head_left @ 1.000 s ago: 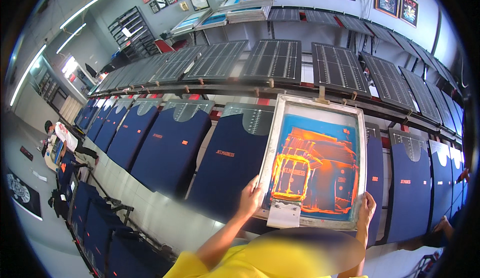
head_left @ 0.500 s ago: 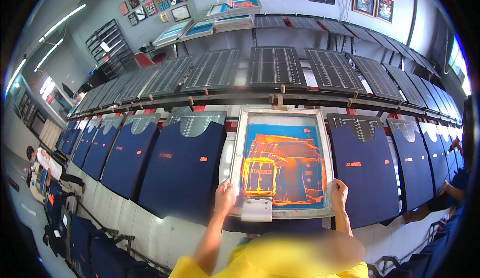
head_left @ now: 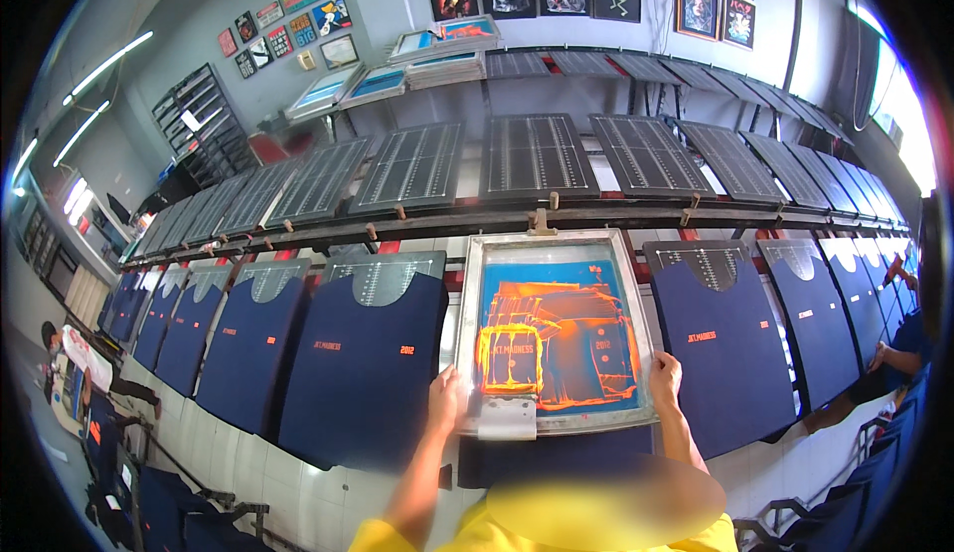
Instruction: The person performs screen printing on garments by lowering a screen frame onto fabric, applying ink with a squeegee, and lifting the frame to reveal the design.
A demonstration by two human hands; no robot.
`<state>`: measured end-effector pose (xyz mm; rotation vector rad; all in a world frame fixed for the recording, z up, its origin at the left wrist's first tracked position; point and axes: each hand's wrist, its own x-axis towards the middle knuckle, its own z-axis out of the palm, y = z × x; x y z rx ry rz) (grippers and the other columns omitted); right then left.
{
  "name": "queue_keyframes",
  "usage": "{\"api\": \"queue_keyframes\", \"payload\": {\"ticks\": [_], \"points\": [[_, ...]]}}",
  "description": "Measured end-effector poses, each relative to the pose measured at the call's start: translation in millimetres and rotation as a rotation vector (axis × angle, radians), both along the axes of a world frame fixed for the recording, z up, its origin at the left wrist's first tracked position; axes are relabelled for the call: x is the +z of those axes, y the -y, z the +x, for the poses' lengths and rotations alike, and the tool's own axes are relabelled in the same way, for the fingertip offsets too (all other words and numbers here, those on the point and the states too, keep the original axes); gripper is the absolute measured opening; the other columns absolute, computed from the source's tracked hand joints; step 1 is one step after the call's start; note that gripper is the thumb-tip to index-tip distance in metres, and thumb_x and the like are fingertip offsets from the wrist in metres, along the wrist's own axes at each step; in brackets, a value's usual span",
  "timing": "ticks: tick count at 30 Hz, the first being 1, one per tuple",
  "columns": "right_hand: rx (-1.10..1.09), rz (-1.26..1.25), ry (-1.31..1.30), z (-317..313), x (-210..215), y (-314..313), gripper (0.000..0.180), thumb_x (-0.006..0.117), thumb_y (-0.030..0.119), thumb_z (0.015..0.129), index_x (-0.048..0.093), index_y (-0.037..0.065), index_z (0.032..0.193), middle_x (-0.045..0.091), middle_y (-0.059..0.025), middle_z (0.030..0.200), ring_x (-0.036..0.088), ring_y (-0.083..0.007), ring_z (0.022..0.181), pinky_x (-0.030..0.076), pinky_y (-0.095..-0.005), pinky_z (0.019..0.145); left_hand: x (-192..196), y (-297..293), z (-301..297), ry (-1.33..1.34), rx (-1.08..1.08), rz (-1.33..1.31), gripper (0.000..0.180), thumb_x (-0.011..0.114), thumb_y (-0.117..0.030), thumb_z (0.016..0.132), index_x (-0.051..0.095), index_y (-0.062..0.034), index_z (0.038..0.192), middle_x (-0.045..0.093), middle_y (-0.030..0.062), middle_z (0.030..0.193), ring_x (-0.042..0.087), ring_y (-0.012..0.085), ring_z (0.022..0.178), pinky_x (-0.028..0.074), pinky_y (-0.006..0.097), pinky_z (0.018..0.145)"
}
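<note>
The screen-printing frame [head_left: 469,314] has squared up in the row. A second ago it sat at a slant in the view, hiding the number on the shirt to its left and the lettering on the one to its right. Now it stands nearly straight between the left navy shirt [head_left: 363,393] and the right navy shirt [head_left: 723,383], and the orange prints on both neighbours show in full. Over the last half second its place between them has barely changed, though the view has swung a little. As a judgement, this puts the screen in line with a single shirt station instead of straddling several.

Both hands are closed on the frame: the left hand [head_left: 447,400] is clamped on the left rail near the lower corner, and the right hand [head_left: 666,381] grips the right rail a little higher. The frame's top edge meets the bracket [head_left: 541,222] on the long rack rail. Navy cloth [head_left: 576,443] shows just below its near edge; whether the mesh touches the shirt beneath cannot be told from this overhead angle.

Orange ink [head_left: 586,338] streaks the blue stencil, thickest around the small rectangle at the lower left, and a pale strip [head_left: 507,419] lies across the near rail. Bare grey pallets [head_left: 537,155] line the row behind, and a co-worker's arm [head_left: 899,360] reaches in at the right.
</note>
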<state>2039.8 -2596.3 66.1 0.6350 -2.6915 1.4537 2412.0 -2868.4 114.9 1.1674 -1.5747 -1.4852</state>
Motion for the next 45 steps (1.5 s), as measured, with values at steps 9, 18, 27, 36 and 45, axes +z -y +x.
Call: {"api": "queue_keyframes", "payload": {"ticks": [9,18,27,36,45], "points": [[-0.019,-0.014,-0.058,1.5,-11.8,-0.1,0.017,0.058,0.002,0.088,0.072,-0.001,0.098,0.069,-0.0211,0.093,0.067,-0.038,0.089,0.052,-0.0438,0.08,-3.9,-11.1,-3.8,0.052,-0.006,-0.066,0.053,0.051,-0.024,0.1,0.049,0.0146,0.136,0.063,0.0247,0.13,0.058,0.0262,0.124,0.041,0.034,0.107],[-0.01,-0.037,-0.133,10.0,-25.5,4.9,0.012,0.058,0.0,0.089,0.068,0.0,0.094,0.063,-0.0183,0.089,0.063,-0.0382,0.086,0.049,-0.0466,0.076,-27.3,-12.1,-10.7,0.107,0.034,-0.176,0.054,0.051,-0.025,0.1,0.048,0.015,0.137,0.058,0.0286,0.136,0.056,0.0321,0.129,0.041,0.037,0.108],[0.295,0.293,-0.444,88.8,59.1,11.9,0.032,0.073,0.014,0.081,0.068,0.008,0.111,0.063,-0.0101,0.117,0.057,-0.0335,0.107,0.047,-0.0481,0.086,11.6,-29.9,28.4,-0.002,-0.01,-0.204,0.04,0.054,-0.015,0.101,0.055,0.0089,0.133,0.059,0.023,0.136,0.055,0.0286,0.13,0.04,0.037,0.111],[1.173,0.391,-0.537,201.7,114.6,52.9,0.065,0.077,0.031,0.077,0.055,0.01,0.134,0.056,-0.0081,0.136,0.05,-0.0295,0.127,0.044,-0.0459,0.104,15.7,-126.1,72.6,0.018,-0.262,0.329,0.029,0.053,-0.027,0.104,0.066,-0.0023,0.096,0.064,0.0052,0.078,0.058,0.0105,0.06,0.049,0.026,0.056],[1.112,0.431,-0.518,205.5,122.1,75.9,0.047,0.076,0.02,0.073,0.057,0.009,0.114,0.056,-0.0087,0.119,0.054,-0.0284,0.113,0.047,-0.0451,0.091,23.0,-133.2,40.1,0.024,-0.667,0.641,0.044,0.041,-0.039,0.108,0.066,-0.0029,0.111,0.069,0.0064,0.085,0.056,0.0076,0.057,0.047,0.023,0.054]]}}
